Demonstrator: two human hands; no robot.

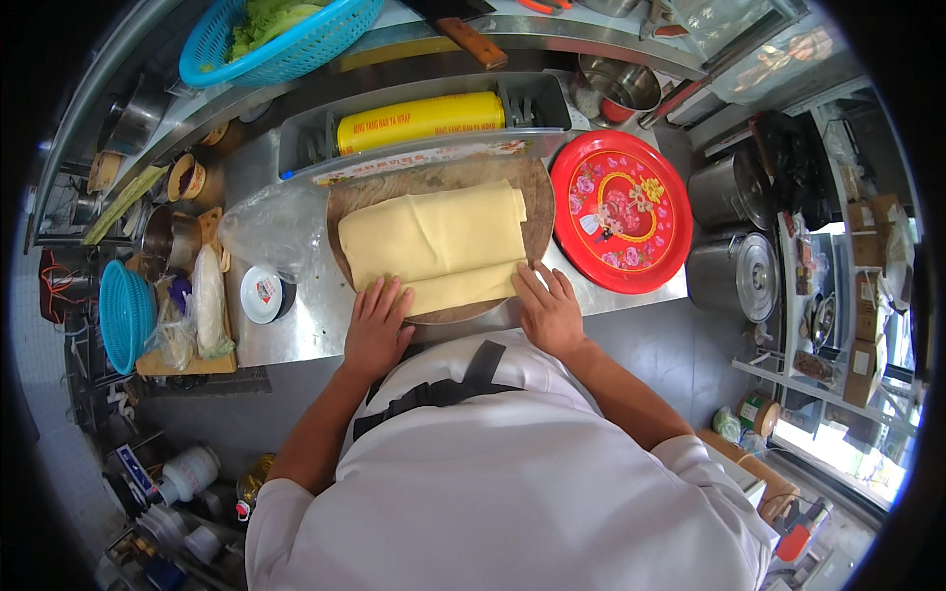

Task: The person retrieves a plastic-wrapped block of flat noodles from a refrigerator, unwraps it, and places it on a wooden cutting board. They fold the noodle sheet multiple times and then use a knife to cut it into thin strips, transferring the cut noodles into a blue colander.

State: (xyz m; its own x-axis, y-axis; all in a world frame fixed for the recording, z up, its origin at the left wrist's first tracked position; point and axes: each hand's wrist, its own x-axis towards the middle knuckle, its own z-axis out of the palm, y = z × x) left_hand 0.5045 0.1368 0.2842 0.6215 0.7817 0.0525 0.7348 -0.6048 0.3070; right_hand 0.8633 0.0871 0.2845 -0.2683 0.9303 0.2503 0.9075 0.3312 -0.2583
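Note:
A pale yellow sheet, apparently bean curd skin (436,236), lies in layers on a round wooden chopping board (536,177). Its near edge is folded over into a flat band. My left hand (375,325) rests its fingers on the left end of that band, thumb pointing inward. At the band's right end, my right hand (548,306) lays its fingertips on the corner. Neither hand is closed around the sheet. What lies beneath the fold is hidden.
A red round tray (665,221) stands right of the board. Behind it, a grey container (539,103) holds a yellow cling-film roll (421,122). A clear plastic bag (273,225) and small white dish (261,294) lie left. A cleaver handle (473,43) juts from the shelf above.

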